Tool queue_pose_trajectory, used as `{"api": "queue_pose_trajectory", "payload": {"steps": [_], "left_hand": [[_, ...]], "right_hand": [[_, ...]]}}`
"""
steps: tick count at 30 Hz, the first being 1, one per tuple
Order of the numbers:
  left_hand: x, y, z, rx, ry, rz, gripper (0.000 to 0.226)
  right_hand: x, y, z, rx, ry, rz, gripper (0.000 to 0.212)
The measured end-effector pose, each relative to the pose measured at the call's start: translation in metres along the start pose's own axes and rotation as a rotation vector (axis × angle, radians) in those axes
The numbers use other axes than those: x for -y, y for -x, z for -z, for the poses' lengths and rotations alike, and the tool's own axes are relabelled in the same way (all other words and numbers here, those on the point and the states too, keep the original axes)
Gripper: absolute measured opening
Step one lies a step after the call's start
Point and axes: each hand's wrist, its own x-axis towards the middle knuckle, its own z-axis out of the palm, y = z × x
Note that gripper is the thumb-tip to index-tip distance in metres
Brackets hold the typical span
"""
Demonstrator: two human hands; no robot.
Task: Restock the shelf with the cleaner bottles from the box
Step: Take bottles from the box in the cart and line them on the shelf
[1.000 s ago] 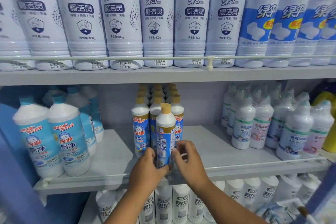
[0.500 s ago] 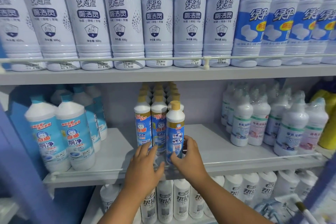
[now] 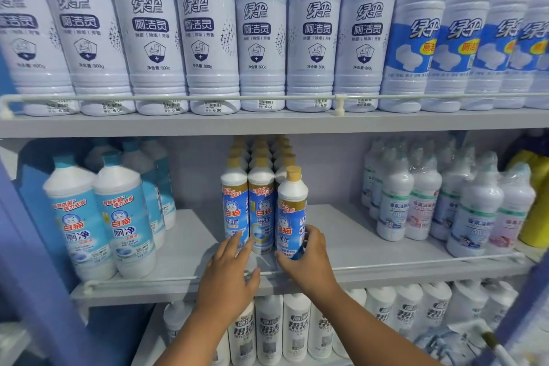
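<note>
A slim white cleaner bottle (image 3: 291, 211) with a tan cap and blue label stands at the front right of a block of matching bottles (image 3: 248, 202) on the middle shelf (image 3: 371, 249). My right hand (image 3: 307, 261) wraps its lower part from the right. My left hand (image 3: 230, 273) is spread, fingertips touching the base of the front left bottle of the block. The box is not in view.
Large white bottles (image 3: 208, 33) fill the top shelf behind a rail. Teal-capped bottles (image 3: 118, 223) stand to the left on the middle shelf, wrapped white bottles (image 3: 416, 196) to the right. A thin front rail (image 3: 401, 267) edges the shelf. More white bottles (image 3: 297, 327) stand below.
The held bottle moved from the middle front to the right front of the block and turned its label forward. My left hand let go of it and reached to the left bottle.
</note>
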Motion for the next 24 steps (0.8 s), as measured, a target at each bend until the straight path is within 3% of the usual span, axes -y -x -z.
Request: {"api": "queue_pose_trajectory", "payload": {"steps": [4,10,18,21,24], "left_hand": [[-0.001,0.000,0.000,0.009,0.000,-0.015,0.066],[0.002,-0.003,0.002,-0.024,-0.005,-0.047,0.063],[0.010,-0.012,0.003,-0.116,0.030,-0.043,0.050],[0.013,-0.016,0.004,-0.252,0.093,0.011,0.036],[0.013,-0.024,0.011,-0.290,0.189,0.172,0.033]], "right_hand": [[0.001,-0.005,0.006,0.004,0.029,-0.021,0.058],[-0.003,-0.007,0.014,0.073,-0.019,-0.009,0.070],[-0.004,-0.009,0.018,0.064,0.079,-0.039,0.057],[-0.005,-0.008,0.016,0.051,0.081,-0.038,0.057],[-0.007,-0.007,0.013,0.043,0.077,-0.033,0.057]]}}
